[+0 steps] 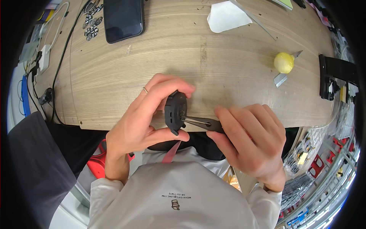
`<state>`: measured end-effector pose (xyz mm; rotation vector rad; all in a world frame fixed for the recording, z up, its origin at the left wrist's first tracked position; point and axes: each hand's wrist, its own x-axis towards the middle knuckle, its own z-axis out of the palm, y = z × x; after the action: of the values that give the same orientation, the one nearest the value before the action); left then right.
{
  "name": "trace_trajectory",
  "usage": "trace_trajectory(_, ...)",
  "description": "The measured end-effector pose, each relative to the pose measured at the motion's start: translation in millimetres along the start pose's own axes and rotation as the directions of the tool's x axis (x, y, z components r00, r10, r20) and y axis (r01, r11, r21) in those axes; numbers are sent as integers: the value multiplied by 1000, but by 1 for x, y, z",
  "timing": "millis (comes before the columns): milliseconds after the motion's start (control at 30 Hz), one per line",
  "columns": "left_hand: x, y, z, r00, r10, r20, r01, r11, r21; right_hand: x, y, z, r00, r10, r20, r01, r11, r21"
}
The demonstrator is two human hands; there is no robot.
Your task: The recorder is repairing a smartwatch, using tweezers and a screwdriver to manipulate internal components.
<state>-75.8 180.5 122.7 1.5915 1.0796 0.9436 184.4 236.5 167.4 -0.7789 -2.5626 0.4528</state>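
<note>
My left hand [143,118] grips a small round black plastic part [175,110] between thumb and fingers, held on edge just above the table's near edge. A ring sits on one finger of that hand. My right hand [249,141] is closed around the dark handle of a screwdriver [202,122], whose thin metal shaft points left and meets the face of the black part. Both hands hover over my lap, in front of a light wooden table [213,65].
On the table lie a black phone [124,19], a cluster of small metal pieces [92,26], a white paper scrap [225,17], a yellow ball [284,63] beside a blade, and a black bracket [335,74]. Cables and a white adapter [44,58] run along the left. Shelves of parts stand lower right.
</note>
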Motion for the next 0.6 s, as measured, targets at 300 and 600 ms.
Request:
trace_trajectory(300, -1, 4, 4, 1000, -13, 12, 13, 1000, 13, -10, -8, -1, 1000, -9, 5, 9, 998, -68)
trace_trajectory(600, -3, -1, 10, 998, 19, -57, -12, 992, 124, -21, -15, 17, 996, 52, -74, -57, 996, -62)
